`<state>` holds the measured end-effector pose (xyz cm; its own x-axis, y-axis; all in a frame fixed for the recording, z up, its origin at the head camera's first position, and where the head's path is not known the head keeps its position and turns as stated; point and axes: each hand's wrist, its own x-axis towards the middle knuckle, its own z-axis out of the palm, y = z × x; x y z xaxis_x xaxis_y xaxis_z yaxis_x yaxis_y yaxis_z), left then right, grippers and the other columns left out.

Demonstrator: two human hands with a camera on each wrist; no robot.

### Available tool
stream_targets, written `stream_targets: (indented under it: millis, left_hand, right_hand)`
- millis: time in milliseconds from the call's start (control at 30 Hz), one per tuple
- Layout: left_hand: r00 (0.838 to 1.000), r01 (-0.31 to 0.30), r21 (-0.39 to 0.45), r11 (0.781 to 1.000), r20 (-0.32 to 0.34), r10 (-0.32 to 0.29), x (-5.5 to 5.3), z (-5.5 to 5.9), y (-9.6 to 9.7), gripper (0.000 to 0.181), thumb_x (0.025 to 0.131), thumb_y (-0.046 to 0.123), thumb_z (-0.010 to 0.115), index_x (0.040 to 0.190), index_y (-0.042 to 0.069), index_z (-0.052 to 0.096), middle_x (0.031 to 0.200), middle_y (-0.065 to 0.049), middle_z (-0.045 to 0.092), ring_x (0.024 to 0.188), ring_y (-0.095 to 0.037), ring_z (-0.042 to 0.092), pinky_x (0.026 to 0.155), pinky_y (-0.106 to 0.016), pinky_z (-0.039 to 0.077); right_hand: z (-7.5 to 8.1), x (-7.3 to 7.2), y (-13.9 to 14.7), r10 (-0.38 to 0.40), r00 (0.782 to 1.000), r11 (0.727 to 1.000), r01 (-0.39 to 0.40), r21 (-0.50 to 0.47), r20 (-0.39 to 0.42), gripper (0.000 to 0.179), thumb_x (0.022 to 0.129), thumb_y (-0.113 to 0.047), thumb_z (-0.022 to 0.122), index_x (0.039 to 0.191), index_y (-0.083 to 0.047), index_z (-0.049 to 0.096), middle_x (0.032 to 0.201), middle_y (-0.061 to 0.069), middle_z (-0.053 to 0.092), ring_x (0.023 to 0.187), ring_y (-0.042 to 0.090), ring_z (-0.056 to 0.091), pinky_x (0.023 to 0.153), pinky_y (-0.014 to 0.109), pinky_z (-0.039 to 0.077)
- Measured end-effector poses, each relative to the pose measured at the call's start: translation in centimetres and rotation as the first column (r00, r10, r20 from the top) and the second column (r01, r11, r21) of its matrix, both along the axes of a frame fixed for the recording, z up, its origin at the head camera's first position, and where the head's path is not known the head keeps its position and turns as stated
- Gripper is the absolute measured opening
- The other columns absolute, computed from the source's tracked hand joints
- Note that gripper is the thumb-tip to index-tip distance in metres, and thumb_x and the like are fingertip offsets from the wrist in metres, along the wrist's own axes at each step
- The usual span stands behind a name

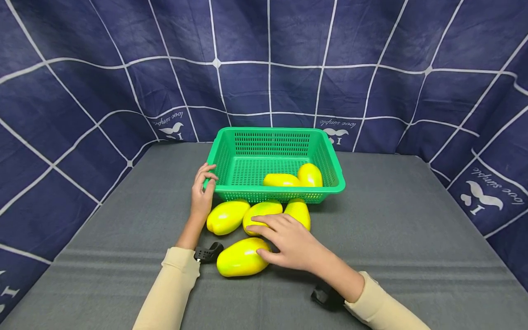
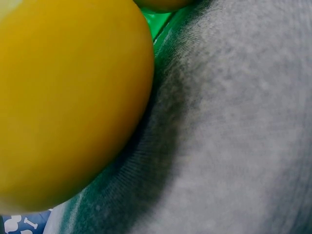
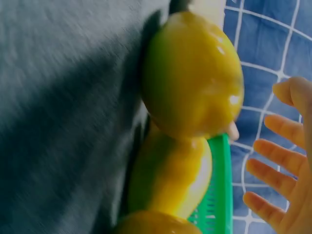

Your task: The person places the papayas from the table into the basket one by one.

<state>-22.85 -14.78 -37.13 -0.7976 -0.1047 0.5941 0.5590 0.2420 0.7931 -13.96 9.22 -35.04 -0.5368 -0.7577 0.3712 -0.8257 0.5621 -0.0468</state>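
My left hand (image 1: 202,192) holds the left rim of a green plastic basket (image 1: 276,188), its fingers bent over the edge. Two yellow oval fruits, resembling mangoes, lie inside at the front right, one a long fruit (image 1: 282,179) and one a rounder fruit (image 1: 310,175). My right hand (image 1: 290,240) is spread above the fruits outside; in the right wrist view its fingers hold nothing. Nearest to it is a yellow fruit (image 1: 241,258) with a greenish tinge. Before the basket sit a left fruit (image 1: 228,217), a middle fruit (image 1: 261,211) and a right fruit (image 1: 299,213).
Grey cloth (image 1: 392,220) covers the table. A dark blue curtain (image 1: 288,87) with white grid lines rises behind and at both sides. Black wrist straps show at my left wrist (image 1: 209,253) and right wrist (image 1: 326,295).
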Motion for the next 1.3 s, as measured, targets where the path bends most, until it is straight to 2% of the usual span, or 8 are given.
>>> stream_targets:
  millis: [167, 467, 700, 967, 1133, 1300]
  left_hand:
    - [1.0, -0.001, 0.005, 1.0, -0.008, 0.001, -0.1, -0.1, 0.0, 0.017, 0.086, -0.004, 0.04, 0.087, -0.018, 0.049, 0.125, -0.033, 0.045, 0.133, -0.043, 0.023, 0.11, -0.056, 0.015]
    - [1.0, 0.001, 0.003, 1.0, -0.026, -0.001, -0.2, -0.3, 0.0, 0.018, 0.086, -0.004, 0.04, 0.086, -0.02, 0.048, 0.124, -0.034, 0.045, 0.133, -0.041, 0.025, 0.111, -0.055, 0.014]
    - [0.999, -0.004, -0.003, 1.0, -0.032, 0.004, -0.1, -0.3, 0.0, 0.017, 0.086, -0.004, 0.04, 0.086, -0.019, 0.049, 0.124, -0.034, 0.045, 0.133, -0.04, 0.025, 0.111, -0.056, 0.014]
    - [0.999, 0.001, 0.001, 1.0, -0.032, -0.001, -0.1, -0.3, 0.0, 0.017, 0.087, -0.003, 0.04, 0.086, -0.019, 0.049, 0.124, -0.034, 0.045, 0.132, -0.043, 0.025, 0.11, -0.057, 0.015]
    - [1.0, 0.002, -0.002, 1.0, -0.026, -0.002, 0.0, -0.3, 0.0, 0.018, 0.087, -0.003, 0.04, 0.086, -0.019, 0.048, 0.125, -0.034, 0.045, 0.132, -0.042, 0.024, 0.11, -0.056, 0.015]
    - [1.0, 0.001, 0.001, 1.0, -0.013, -0.001, 0.1, -0.2, -0.1, 0.018, 0.087, -0.003, 0.04, 0.087, -0.019, 0.048, 0.125, -0.033, 0.045, 0.133, -0.041, 0.024, 0.11, -0.056, 0.014]
  right_hand:
    - [-0.9, 0.5, -0.7, 0.03, 0.999, 0.998, -0.033, 0.062, 0.043, 0.045, 0.086, -0.045, 0.05, 0.127, -0.028, 0.05, 0.131, -0.008, 0.05, 0.119, 0.008, 0.047, 0.098, 0.032, 0.04]
    - [-2.2, 1.1, -1.3, 0.081, 0.996, 0.991, -0.085, 0.105, 0.046, 0.047, 0.086, -0.047, 0.05, 0.129, -0.027, 0.047, 0.133, -0.007, 0.048, 0.119, 0.009, 0.047, 0.097, 0.031, 0.041]
    - [-2.6, 1.0, -1.4, 0.083, 0.99, 0.99, -0.095, 0.105, 0.11, 0.054, 0.085, -0.048, 0.052, 0.133, -0.027, 0.042, 0.136, -0.006, 0.044, 0.122, 0.009, 0.044, 0.095, 0.03, 0.044]
    - [-2.8, 1.0, -1.2, 0.095, 0.97, 0.989, -0.118, 0.093, 0.222, 0.067, 0.082, -0.044, 0.06, 0.14, -0.025, 0.032, 0.141, -0.002, 0.038, 0.125, 0.011, 0.039, 0.093, 0.029, 0.046]
    - [-3.0, 1.1, -1.2, 0.088, 0.968, 0.991, -0.11, 0.079, 0.236, 0.07, 0.081, -0.04, 0.063, 0.14, -0.025, 0.03, 0.142, -0.002, 0.036, 0.126, 0.011, 0.038, 0.089, 0.028, 0.049]
    - [-3.1, 1.1, -1.3, 0.092, 0.965, 0.992, -0.109, 0.058, 0.248, 0.069, 0.081, -0.04, 0.063, 0.14, -0.025, 0.031, 0.141, -0.002, 0.038, 0.126, 0.01, 0.039, 0.093, 0.027, 0.047]
